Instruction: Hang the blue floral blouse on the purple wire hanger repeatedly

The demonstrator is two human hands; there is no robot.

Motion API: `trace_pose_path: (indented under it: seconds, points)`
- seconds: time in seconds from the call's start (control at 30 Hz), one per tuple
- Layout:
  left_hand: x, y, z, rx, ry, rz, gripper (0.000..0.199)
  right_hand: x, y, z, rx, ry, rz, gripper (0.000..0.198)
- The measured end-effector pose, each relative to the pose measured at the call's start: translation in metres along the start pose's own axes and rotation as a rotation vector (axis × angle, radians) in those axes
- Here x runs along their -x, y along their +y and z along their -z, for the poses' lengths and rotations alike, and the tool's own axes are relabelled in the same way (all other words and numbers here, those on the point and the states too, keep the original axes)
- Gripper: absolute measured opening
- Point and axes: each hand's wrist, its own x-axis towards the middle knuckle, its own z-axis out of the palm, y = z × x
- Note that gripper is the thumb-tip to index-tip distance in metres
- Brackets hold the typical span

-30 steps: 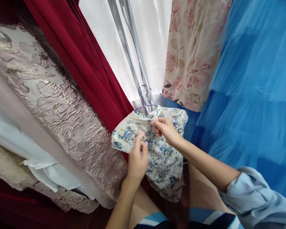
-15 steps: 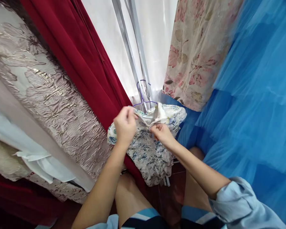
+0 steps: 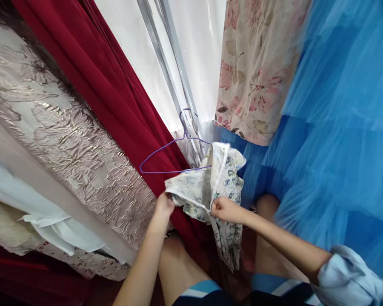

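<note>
A white garment with a blue-green floral print (image 3: 228, 180) hangs by one side from a purple hanger (image 3: 158, 172). The left half of the hanger is bare, with the garment's left side pulled down below it. My left hand (image 3: 164, 208) is closed on the edge of that lowered side. My right hand (image 3: 225, 209) pinches the garment's front edge, near the bottom of its neck opening. The garment's lower part dangles beneath my right hand. My fingertips are partly hidden by the cloth.
Metal rails (image 3: 175, 72) stand behind the hanger, before white fabric. A dark red cloth (image 3: 108, 85) and a shiny textured pinkish one (image 3: 79, 131) hang on the left. A pink-flowered cloth (image 3: 258, 72) and blue tulle (image 3: 344, 127) hang on the right.
The garment's left side has come off the hanger, baring that arm. My left hand has moved down with the cloth, and my right hand is slightly lower, still holding the front edge.
</note>
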Motion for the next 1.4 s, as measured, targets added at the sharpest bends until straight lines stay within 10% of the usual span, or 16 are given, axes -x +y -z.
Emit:
trace_pose_path:
  seconds: [0.13, 0.27, 0.4, 0.6, 0.8, 1.0, 1.2, 1.4]
  points:
    - [0.042, -0.038, -0.017, -0.167, -0.262, 0.101, 0.018, 0.005, 0.006, -0.002, 0.031, 0.068, 0.098, 0.036]
    - [0.082, -0.033, -0.046, -0.575, -0.714, -0.21, 0.026, 0.002, -0.011, -0.004, -0.317, -0.006, 0.188, 0.042]
    - [0.094, -0.016, -0.054, -0.73, -0.798, -0.395, 0.033, 0.01, -0.036, 0.01, -0.71, 0.016, -0.037, 0.026]
    - [0.106, -0.035, -0.012, -0.731, -1.12, 0.126, 0.046, 0.04, -0.071, 0.069, -0.663, -0.284, -0.067, 0.021]
    - [0.098, -0.039, 0.057, -1.01, -0.89, 0.048, 0.022, 0.004, -0.081, 0.123, -0.058, -0.006, 0.205, 0.011]
    - [0.046, 0.054, 0.09, -1.42, -0.594, -0.461, 0.024, -0.071, -0.059, 0.122, 0.261, 0.201, 0.458, 0.024]
    - [0.004, 0.13, 0.07, -1.546, -0.379, -0.901, 0.031, -0.076, -0.043, 0.107, 0.429, 0.145, 0.438, 0.024]
    - [0.009, 0.135, -0.001, -1.303, -0.384, -0.967, 0.026, -0.049, -0.049, 0.099, 0.409, 0.122, 0.411, 0.013]
